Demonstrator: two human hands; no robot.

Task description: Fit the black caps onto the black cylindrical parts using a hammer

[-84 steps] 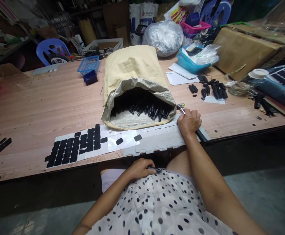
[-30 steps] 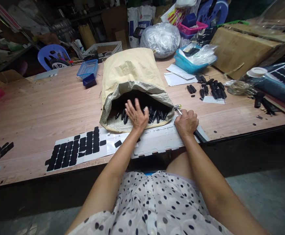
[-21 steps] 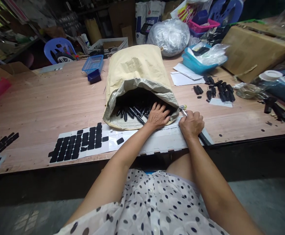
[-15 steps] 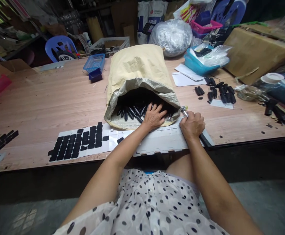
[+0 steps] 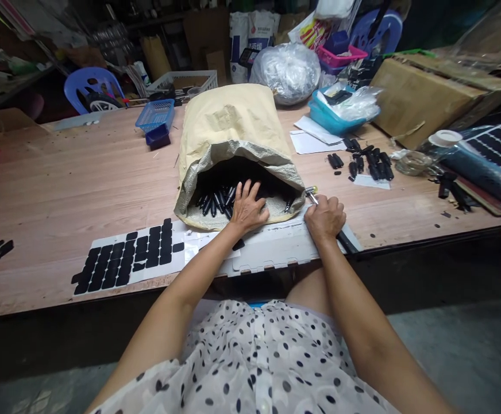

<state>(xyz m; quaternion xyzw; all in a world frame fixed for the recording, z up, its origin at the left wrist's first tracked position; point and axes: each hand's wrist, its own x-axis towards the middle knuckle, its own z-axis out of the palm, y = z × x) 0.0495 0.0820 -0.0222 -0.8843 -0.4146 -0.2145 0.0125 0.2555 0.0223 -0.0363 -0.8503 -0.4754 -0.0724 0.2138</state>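
Our left hand (image 5: pixel 248 210) spreads wide over black pieces (image 5: pixel 213 203) inside the sack (image 5: pixel 233 112).
Our right hand (image 5: pixel 325 219) grips a hammer (image 5: pixel 347 242); if we rake too hard, pieces could spill onto the tabletop (image 5: pixel 125 172).

From where I stand, the clearest writing is at the back of the room, on a white sack (image 5: pixel 261 30): large blue Chinese characters, of which I can make out 丙烯. Above them sits a round red emblem, with a line of smaller print beside and under it, too tiny to read. A red-and-yellow packet (image 5: pixel 313 34) near it seems to carry bright printing too, though it's too blurred for me to read.
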